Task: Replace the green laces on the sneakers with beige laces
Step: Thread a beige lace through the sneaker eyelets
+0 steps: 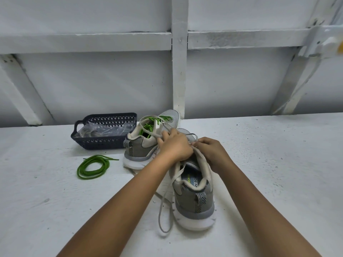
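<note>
Left hand [174,145] and right hand [211,153] each keep a pinching grip on the beige lace [167,193] over the near sneaker [194,201], apparently to thread eyelets.

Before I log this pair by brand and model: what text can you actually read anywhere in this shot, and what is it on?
"RY FO": on the insole of the near sneaker; the collar cuts it off at both ends.
Small coloured logo just above it on the same insole: too blurred to read.
Far sneaker, basket, beige lace: no readable text.
</note>
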